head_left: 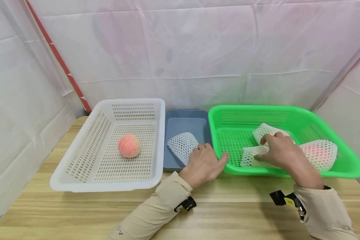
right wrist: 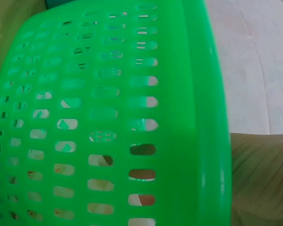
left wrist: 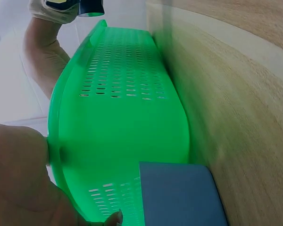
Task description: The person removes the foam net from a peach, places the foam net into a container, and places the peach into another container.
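My right hand (head_left: 280,151) reaches into the green basket (head_left: 232,133), its thumb and bent fingers around the near foam net sleeve (head_left: 248,156). A second foam net sleeve (head_left: 262,130), with pink showing, lies just behind those fingers. Right of the wrist rests a third net sleeve (head_left: 319,155) around a pink, round fruit. My left hand (head_left: 202,165) lies between the grey tray (head_left: 187,114) and the green basket, thumb stretched over the basket's near left rim. Its fingers reach down beside a white foam net sleeve (head_left: 183,145) in the tray.
A white basket (head_left: 160,133) stands on the left, holding a round pink and cream peach-like fruit (head_left: 129,146). Both baskets and the tray sit on a wooden table (head_left: 228,213) against a pale cloth wall (head_left: 198,50).
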The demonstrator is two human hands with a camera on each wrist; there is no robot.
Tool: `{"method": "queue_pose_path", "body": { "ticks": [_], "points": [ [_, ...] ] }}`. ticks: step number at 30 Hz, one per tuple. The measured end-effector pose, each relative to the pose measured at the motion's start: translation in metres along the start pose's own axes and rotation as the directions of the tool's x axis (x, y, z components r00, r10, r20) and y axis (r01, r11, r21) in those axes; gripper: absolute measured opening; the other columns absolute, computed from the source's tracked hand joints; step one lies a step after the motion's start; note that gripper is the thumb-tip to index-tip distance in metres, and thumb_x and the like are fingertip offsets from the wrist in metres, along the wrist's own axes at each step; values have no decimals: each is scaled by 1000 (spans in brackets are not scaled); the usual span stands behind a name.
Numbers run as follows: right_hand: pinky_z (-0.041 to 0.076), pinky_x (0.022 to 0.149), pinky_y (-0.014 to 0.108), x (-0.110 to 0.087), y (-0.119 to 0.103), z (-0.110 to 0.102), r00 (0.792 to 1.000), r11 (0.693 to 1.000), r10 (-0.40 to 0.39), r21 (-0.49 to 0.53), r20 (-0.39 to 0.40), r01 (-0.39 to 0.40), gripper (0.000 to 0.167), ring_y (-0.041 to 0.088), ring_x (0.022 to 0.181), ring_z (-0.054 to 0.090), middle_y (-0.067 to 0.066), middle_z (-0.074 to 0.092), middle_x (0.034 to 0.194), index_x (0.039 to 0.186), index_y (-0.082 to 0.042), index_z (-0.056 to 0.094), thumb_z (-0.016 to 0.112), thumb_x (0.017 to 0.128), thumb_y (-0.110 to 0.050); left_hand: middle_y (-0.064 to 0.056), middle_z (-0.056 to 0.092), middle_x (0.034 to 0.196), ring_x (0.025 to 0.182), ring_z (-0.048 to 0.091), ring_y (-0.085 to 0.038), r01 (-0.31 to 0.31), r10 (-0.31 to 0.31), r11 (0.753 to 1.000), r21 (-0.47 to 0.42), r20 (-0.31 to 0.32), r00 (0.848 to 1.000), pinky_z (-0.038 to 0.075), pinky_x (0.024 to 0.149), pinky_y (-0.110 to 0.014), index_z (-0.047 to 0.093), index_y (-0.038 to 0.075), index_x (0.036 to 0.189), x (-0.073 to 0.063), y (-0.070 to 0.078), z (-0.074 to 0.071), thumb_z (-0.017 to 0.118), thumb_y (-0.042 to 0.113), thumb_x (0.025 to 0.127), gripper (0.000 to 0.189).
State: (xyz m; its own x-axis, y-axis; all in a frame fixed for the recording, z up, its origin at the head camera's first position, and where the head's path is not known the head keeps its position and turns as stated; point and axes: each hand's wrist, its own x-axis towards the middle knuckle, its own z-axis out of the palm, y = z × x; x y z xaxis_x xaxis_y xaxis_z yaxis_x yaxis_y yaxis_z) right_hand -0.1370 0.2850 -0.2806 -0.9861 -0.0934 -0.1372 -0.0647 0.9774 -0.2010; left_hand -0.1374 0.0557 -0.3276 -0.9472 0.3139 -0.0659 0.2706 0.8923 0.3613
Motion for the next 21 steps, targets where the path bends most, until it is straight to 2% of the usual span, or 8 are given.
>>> {"method": "queue_pose_path", "body": {
  "ticks": [3,6,10,12,15,21],
  "points": [
    [45,75,62,0,3,-1,999,999,-35,7,33,35,63,55,101,50,37,54,113,119,9,54,76,79,-35,-12,52,89,84,55,-26,3,-3,1000,0,-10,1000,46,70,-35,53,2,98,0,3,1,27,61,95,63],
    [45,79,61,-1,10,-2,992,995,-102,17,71,101,61,56,101,52,36,57,112,120,11,54,75,80,-29,-11,52,88,82,54,-25,6,-6,1000,-2,-16,1000,45,67,-35,52,4,96,1,5,3,29,60,94,61],
    [47,77,59,-7,25,-7,977,984,-175,40,125,171,60,55,102,53,37,55,116,127,9,51,75,80,-20,-11,53,90,83,55,-25,2,-2,1000,-9,-9,1000,45,69,-34,52,3,97,1,9,5,29,59,94,61],
    [47,76,58,-10,32,-10,972,983,-181,67,152,173,62,54,104,52,38,53,118,131,8,48,74,80,-14,-12,53,91,85,55,-25,0,0,1000,-9,-2,1000,45,70,-34,52,3,99,2,10,5,29,59,94,61],
    [49,74,55,-12,37,-11,969,980,-194,82,151,183,63,51,103,53,35,54,117,132,7,48,74,77,-8,-11,52,90,83,54,-24,-3,3,1000,-9,4,1000,45,69,-34,52,3,98,2,11,6,29,59,94,61],
    [48,67,46,-9,35,-9,977,984,-176,46,123,172,66,40,91,53,28,52,103,127,7,52,76,67,-5,-9,51,87,78,52,-22,-14,14,1000,-16,6,1000,44,67,-33,51,4,96,2,10,5,28,60,94,60]
  ]
}}
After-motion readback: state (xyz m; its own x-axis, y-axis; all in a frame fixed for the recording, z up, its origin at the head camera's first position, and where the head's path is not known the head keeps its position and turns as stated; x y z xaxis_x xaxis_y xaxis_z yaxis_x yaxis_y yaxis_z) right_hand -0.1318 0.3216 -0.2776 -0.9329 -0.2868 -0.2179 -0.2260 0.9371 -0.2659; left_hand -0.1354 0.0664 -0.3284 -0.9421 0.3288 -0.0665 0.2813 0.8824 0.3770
